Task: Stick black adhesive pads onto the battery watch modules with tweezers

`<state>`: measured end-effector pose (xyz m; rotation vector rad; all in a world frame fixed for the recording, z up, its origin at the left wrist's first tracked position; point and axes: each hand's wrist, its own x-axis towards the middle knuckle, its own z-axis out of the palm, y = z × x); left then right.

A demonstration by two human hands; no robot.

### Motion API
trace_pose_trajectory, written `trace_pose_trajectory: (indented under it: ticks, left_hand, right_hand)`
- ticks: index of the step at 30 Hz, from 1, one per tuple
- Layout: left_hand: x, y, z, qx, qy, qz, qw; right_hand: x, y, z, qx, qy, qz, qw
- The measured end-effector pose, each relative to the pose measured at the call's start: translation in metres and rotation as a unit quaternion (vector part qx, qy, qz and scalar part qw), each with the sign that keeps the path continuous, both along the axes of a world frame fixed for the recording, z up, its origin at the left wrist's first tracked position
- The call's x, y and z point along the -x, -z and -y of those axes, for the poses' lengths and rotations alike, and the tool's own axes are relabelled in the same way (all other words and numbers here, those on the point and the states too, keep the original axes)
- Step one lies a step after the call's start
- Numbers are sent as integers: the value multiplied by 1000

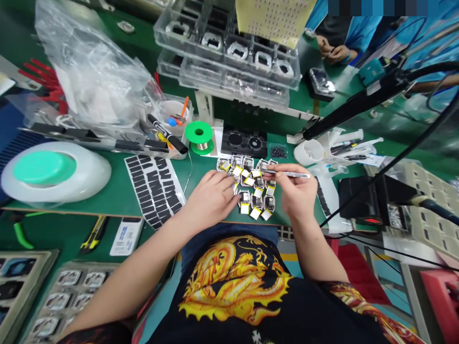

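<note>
Over green bench mat (107,191) | right hand (296,191): fingers (285,173) clenched on steel tweezers (299,175) | left hand (210,198): fingers (224,184) open on yellow-tabbed parts (249,188)

The left hand (210,198) covers part of the cluster of small yellow-tabbed modules (251,191), so how many lie beneath it cannot be told. At 12 o'clock the top edge cuts off the perforated cream sheet (274,19), and at 1 o'clock a co-worker's hands (332,50) are too small to show what they hold. The dark bits in the little tray (278,151) are too tiny to make out, the label on the black unit (398,215) at 3 o'clock is unreadable, and the parts trays (68,301) at 7 o'clock run off the bottom edge.
</note>
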<state>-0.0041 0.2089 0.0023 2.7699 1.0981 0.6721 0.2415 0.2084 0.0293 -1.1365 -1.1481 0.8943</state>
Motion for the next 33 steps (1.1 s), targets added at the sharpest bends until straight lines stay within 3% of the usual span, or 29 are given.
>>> trace_pose_trajectory:
  ticks: [4,8,13,17,24,29,33]
  left_hand:
    - [3,0,1,-15,4,19,1000]
    - [25,-7,20,-27,-13,78,997]
    - [74,-10,72,-27,-148,183,972]
    - [99,-2,115,-42,-232,183,955]
    - [101,22,154,13,-273,129,953]
    - [98,29,160,11,-267,141,953]
    - [95,30,157,-32,-256,151,954]
  right_hand:
    - [-2,-6,-1,-1,-16,-28,999]
    - [6,-8,3,1,-22,-26,999]
    - [37,0,20,44,-105,7,993]
    - [67,4,32,80,-199,37,976]
    - [100,3,34,132,-296,71,943]
    - [107,6,35,139,-316,87,934]
    - [110,9,35,144,-316,78,934]
